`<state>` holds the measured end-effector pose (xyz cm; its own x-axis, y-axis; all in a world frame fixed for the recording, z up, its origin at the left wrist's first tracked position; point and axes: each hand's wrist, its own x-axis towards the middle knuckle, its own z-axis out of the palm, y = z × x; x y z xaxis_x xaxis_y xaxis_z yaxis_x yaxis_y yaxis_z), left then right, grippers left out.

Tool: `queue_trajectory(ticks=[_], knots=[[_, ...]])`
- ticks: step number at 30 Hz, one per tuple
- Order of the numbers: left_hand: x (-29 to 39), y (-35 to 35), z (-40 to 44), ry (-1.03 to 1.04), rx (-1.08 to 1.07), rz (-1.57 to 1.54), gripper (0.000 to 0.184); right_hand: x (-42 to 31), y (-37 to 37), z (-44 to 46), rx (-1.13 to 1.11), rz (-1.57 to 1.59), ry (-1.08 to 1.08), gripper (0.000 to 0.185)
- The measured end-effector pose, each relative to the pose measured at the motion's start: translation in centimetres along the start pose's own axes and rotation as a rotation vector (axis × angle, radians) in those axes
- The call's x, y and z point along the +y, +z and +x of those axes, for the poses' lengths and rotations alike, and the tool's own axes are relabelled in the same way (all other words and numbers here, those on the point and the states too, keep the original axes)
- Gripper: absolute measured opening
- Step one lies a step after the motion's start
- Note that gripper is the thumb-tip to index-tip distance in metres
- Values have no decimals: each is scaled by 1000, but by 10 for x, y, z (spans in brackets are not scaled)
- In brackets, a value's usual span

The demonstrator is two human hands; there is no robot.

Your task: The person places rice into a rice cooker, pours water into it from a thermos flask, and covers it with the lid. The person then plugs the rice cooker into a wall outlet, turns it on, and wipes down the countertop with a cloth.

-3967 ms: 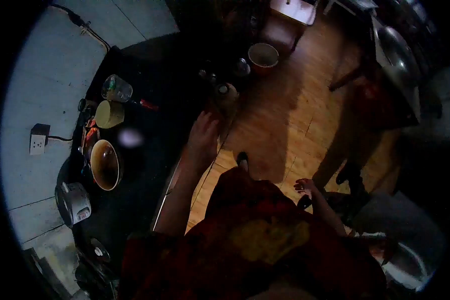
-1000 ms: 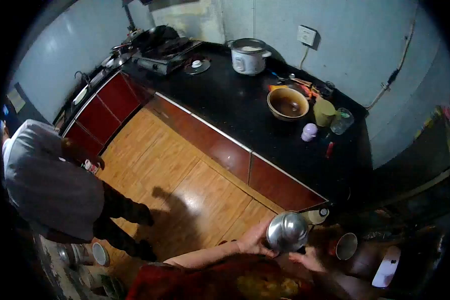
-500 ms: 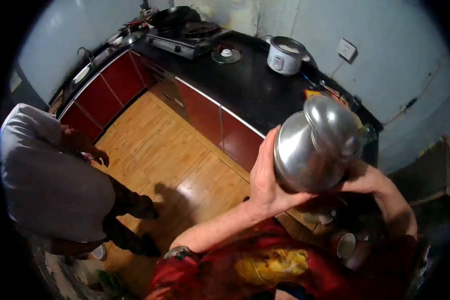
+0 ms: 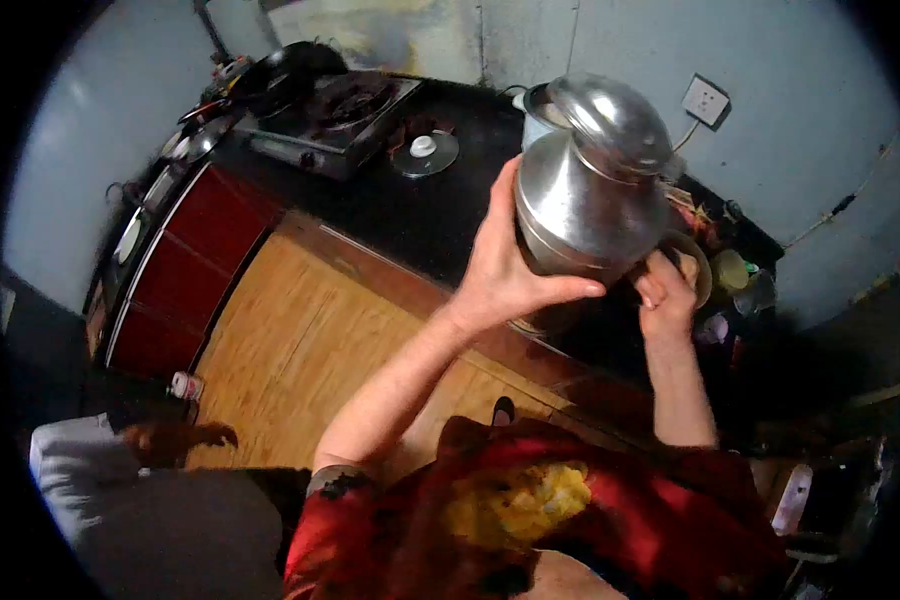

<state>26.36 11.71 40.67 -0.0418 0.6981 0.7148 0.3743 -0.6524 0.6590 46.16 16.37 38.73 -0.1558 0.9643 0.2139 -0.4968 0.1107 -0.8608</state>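
Note:
My left hand is wrapped around the side of a shiny metal pot, its thumb stretched along the lower edge. Tilted in the air over the counter, the pot has a narrowing shoulder and a domed metal lid on top. My right hand is closed at the pot's lower right, fingers curled. What it grips is hidden. Right beside those fingers shows the curved rim of a tan, bowl-like thing; whether the hand touches it I cannot tell.
On the black counter are a gas stove, a wok, a glass lid and a rice cooker, partly hidden behind the pot. Cups stand at right. Another person's sleeve is at lower left.
My view has turned and moved nearer the counter. The pot has shifted up and left in view. My right hand has come from behind the pot to its lower right.

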Motion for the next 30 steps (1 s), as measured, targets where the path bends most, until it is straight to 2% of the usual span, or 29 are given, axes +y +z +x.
queue_trajectory(ticks=[1,3,6,7,9,10,14,16,17,18,20,21,22,24,26,27,28,29,30], knots=[[-14,-14,13,-45,-92,-123,112,7,6,8,6,-15,-23,22],[-62,-22,52,-216,-48,-356,96,30,5,43,10,-68,-50,22],[-86,-34,117,-482,-120,-539,71,40,10,61,81,-125,-22,22],[-96,-35,132,-525,-159,-609,73,45,15,66,112,-140,-22,22],[-116,-41,164,-470,-293,-734,70,49,35,75,204,-138,-71,22],[-123,-38,174,-491,-281,-753,58,52,37,77,229,-128,-81,22],[-144,-55,206,-400,-396,-628,44,64,67,93,385,-244,-102,26],[-150,-63,222,-305,-464,-671,47,71,83,96,486,-281,-121,28],[-147,-59,220,-248,-478,-682,48,76,67,85,373,-289,-163,26],[-145,-54,223,-198,-479,-578,51,77,72,82,511,-273,-163,24],[-127,-59,229,80,-477,-511,43,81,92,87,710,-263,-138,21],[-108,-61,225,51,-569,-574,40,83,97,89,777,-269,-114,20],[-95,-66,228,221,-725,-548,51,85,99,90,836,-276,-88,19],[-95,-66,233,409,-770,-513,54,94,101,91,911,-206,-150,19],[-105,-56,222,448,-542,-463,36,100,85,80,861,-182,-161,19],[-116,-56,224,339,-528,-421,33,101,72,72,795,-198,-131,18],[-141,-63,233,417,-420,-342,30,105,76,73,723,-212,-102,17],[-162,-60,243,484,-309,-262,28,103,84,79,750,-215,-114,15],[-166,-61,250,408,-391,-216,26,99,97,88,773,-219,-121,16]])
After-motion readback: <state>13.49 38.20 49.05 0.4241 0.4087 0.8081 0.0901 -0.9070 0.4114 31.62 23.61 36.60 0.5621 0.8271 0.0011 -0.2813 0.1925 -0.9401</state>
